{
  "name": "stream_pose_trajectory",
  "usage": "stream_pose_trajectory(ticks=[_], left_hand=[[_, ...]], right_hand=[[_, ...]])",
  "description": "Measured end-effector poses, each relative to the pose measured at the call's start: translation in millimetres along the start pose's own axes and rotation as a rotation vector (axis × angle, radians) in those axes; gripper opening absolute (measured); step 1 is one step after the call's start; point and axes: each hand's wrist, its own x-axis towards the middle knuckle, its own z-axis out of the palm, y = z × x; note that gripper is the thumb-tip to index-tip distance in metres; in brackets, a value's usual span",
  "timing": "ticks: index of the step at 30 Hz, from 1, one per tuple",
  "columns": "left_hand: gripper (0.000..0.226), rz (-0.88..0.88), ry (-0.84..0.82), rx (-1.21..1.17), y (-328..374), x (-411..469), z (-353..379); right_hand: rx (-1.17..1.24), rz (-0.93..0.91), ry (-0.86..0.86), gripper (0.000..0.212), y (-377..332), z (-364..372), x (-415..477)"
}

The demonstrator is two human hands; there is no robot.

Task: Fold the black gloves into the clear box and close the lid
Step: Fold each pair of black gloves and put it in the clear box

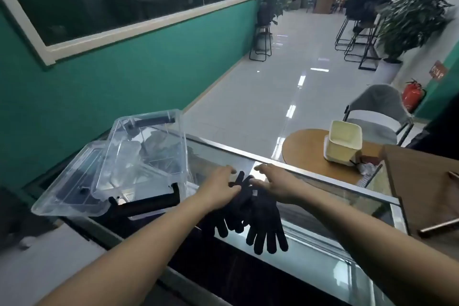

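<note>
The black knitted gloves [260, 216] lie in a loose pile on the glass counter top [323, 251], fingers pointing toward me and some toward the far edge. My left hand [218, 186] rests on the pile's left side, fingers curled onto the fabric. My right hand [273, 181] lies flat on the pile's far right end, fingers spread. The clear box [146, 156] with black handles stands open to the left of the gloves, and its clear lid [69, 186] lies under and beside it on the left.
A metal rail [323, 171] edges the counter's far side. Beyond it stand a round wooden table [310, 156] with a cream square pot [344, 141] and a grey chair [380, 112]. A wooden surface [427, 186] adjoins on the right, a green wall on the left.
</note>
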Motion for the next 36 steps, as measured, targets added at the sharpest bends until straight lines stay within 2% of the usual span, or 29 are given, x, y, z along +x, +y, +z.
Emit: stream_pose_trajectory(ticks=[3, 6, 11, 15, 19, 21, 28, 33, 36], left_hand=[[0.046, -0.017, -0.006, 0.006, -6, -5, 18], [0.047, -0.041, -0.009, 0.082, -17, -7, 38], [0.048, -0.030, 0.027, 0.114, -30, -12, 67], [0.052, -0.006, 0.046, 0.116, -41, -18, 85], [0.051, 0.041, 0.126, 0.114, -52, -25, 99], [0.048, 0.059, 0.165, 0.080, -56, -26, 104], [0.037, 0.176, 0.365, -0.074, -65, -31, 117], [0.034, 0.272, 0.472, -0.108, -67, -38, 119], [0.032, 0.358, 0.525, -0.039, -68, -43, 124]], right_hand=[[0.000, 0.043, -0.039, 0.060, 15, 15, 1], [-0.003, 0.078, -0.072, 0.054, 29, 32, -1], [-0.032, 0.109, -0.016, 0.054, 47, 54, -3], [0.012, 0.149, 0.027, 0.045, 61, 67, -1], [0.042, 0.170, 0.157, 0.016, 63, 71, -3], [0.159, 0.146, 0.257, 0.008, 64, 72, -7], [0.613, 0.143, 0.459, 0.011, 61, 83, -22], [0.728, 0.038, 0.577, 0.007, 50, 104, -40], [0.683, -0.006, 0.673, 0.010, 50, 121, -50]])
